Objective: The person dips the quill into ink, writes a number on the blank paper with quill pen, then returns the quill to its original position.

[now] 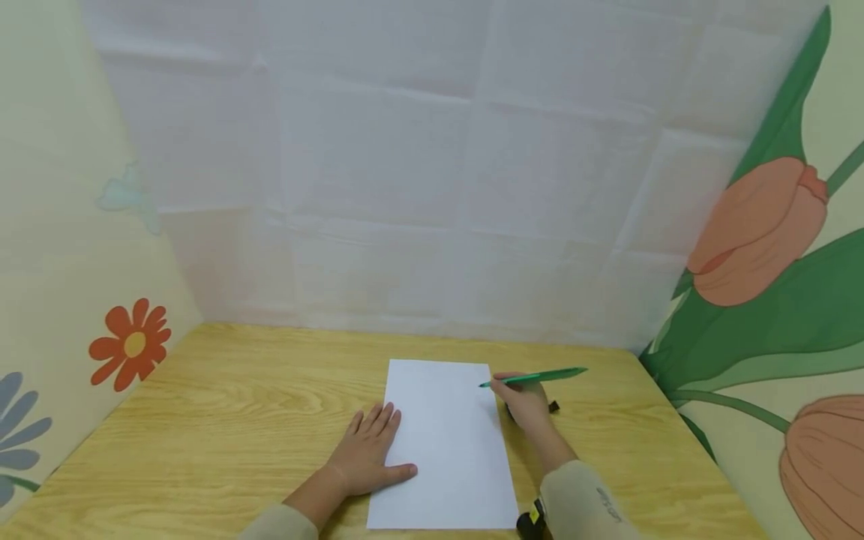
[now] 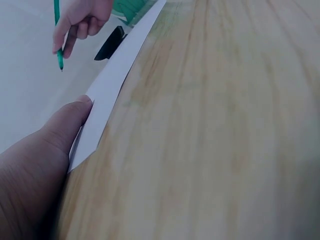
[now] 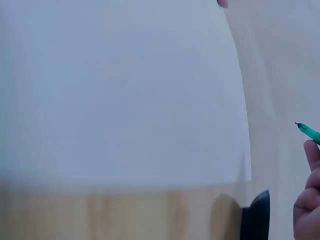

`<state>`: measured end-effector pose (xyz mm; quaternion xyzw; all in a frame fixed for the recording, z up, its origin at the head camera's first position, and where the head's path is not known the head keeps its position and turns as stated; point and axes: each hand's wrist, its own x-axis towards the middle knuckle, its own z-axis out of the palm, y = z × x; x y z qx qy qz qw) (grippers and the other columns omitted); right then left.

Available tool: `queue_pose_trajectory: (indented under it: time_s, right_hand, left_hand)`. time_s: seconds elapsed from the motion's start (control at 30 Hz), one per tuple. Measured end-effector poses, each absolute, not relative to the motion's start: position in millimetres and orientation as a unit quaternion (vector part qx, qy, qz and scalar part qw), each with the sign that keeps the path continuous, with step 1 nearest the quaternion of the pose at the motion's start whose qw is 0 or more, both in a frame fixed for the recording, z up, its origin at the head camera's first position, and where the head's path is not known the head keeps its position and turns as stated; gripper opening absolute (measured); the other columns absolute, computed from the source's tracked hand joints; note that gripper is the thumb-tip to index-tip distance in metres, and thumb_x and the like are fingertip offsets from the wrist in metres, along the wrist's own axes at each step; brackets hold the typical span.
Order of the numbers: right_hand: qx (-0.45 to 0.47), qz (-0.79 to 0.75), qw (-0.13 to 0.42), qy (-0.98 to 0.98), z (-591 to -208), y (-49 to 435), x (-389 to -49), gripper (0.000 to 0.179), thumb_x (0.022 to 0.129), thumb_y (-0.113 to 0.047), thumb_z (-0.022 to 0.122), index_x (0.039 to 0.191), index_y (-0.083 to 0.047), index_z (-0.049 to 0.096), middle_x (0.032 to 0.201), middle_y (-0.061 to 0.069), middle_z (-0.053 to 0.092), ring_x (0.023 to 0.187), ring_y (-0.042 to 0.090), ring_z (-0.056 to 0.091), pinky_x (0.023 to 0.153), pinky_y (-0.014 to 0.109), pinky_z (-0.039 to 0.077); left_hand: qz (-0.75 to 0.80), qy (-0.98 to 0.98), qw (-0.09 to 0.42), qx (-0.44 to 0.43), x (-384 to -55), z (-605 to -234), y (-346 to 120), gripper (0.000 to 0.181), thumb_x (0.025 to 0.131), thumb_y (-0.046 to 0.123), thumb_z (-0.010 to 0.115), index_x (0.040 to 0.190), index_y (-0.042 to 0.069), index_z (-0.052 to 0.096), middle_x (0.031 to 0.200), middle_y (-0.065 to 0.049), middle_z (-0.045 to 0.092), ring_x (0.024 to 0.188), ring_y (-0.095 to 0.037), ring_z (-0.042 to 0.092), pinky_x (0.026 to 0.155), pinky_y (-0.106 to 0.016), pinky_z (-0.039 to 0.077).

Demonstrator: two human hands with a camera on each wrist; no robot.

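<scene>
Left hand (image 1: 367, 455): my fingers pretty straight, bit spread, thumb out, resting across left edge of paper (image 1: 448, 450). Paper's on table (image 1: 270, 397), between my hands. Right hand (image 1: 531, 409): my fingers pinching pen (image 1: 560, 374), tip hovering near paper's far right corner.

The pen (image 1: 550, 376) is green, the paper (image 1: 448, 442) plain white.

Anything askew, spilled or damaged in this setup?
Nothing spilled or torn that I can see; the blank sheet of paper and green pen look normal. Mildly odd: the white backdrop is creased in fold lines. The black object with a yellow mark by the right sleeve is partly hidden, so I can't judge it.
</scene>
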<state>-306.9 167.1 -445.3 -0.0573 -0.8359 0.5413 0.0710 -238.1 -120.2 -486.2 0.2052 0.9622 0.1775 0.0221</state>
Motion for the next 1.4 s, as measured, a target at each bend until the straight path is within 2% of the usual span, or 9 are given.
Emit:
queue_pose_trajectory:
  time_s: [0.13,0.3,0.53,0.8,1.03,1.4]
  right_hand:
    - [-0.062,0.555,0.072,-0.826,-446.1,155.8,-310.5,0.026,0.087,-0.024,0.073,0.105,-0.005,0.074,0.111,0.013,0.072,0.099,0.024,0.066,0.084,0.031,0.055]
    - [-0.061,0.576,0.076,-0.811,-448.8,142.4,-315.7,0.026,0.087,-0.021,0.073,0.106,-0.003,0.073,0.115,0.016,0.071,0.106,0.029,0.066,0.089,0.037,0.056]
    - [-0.07,0.568,0.078,-0.817,-449.8,129.1,-324.3,0.025,0.086,-0.021,0.073,0.103,-0.003,0.074,0.108,0.015,0.072,0.096,0.024,0.068,0.082,0.032,0.056]
    - [-0.069,0.565,0.082,-0.818,-454.4,122.3,-329.4,0.025,0.085,-0.018,0.073,0.104,-0.001,0.073,0.109,0.017,0.072,0.096,0.025,0.068,0.082,0.032,0.056]
    - [-0.074,0.562,0.071,-0.821,-458.5,123.2,-332.7,0.025,0.085,-0.018,0.073,0.103,-0.001,0.073,0.102,0.015,0.073,0.082,0.016,0.064,0.068,0.024,0.05]
    - [-0.073,0.557,0.06,-0.825,-461.4,118.3,-331.2,0.025,0.084,-0.017,0.073,0.103,-0.001,0.073,0.099,0.015,0.073,0.075,0.012,0.06,0.064,0.022,0.047]
  left_hand:
    - [0.174,0.963,0.02,0.204,-239.2,-489.3,-119.9,0.103,0.084,0.075,0.051,0.152,0.0,0.03,0.161,-0.02,0.023,0.151,-0.038,0.017,0.121,-0.06,0.009]
    - [0.172,0.964,0.027,0.202,-238.3,-485.1,-119.0,0.102,0.084,0.073,0.053,0.152,0.0,0.031,0.161,-0.02,0.024,0.151,-0.038,0.017,0.121,-0.061,0.01]
    - [0.167,0.966,0.03,0.197,-236.9,-481.6,-119.1,0.102,0.084,0.074,0.052,0.152,0.0,0.032,0.161,-0.02,0.025,0.151,-0.037,0.018,0.121,-0.06,0.012]
    - [0.167,0.966,0.026,0.197,-239.3,-485.0,-119.3,0.103,0.083,0.074,0.053,0.151,0.0,0.032,0.16,-0.021,0.025,0.15,-0.039,0.019,0.12,-0.061,0.011]
    - [0.157,0.967,0.027,0.197,-238.7,-485.6,-117.8,0.103,0.084,0.075,0.051,0.152,0.001,0.031,0.161,-0.019,0.025,0.151,-0.037,0.019,0.121,-0.06,0.012]
    - [0.169,0.965,0.018,0.2,-236.6,-483.9,-117.6,0.101,0.084,0.073,0.053,0.151,0.0,0.032,0.16,-0.021,0.026,0.15,-0.038,0.02,0.12,-0.061,0.013]
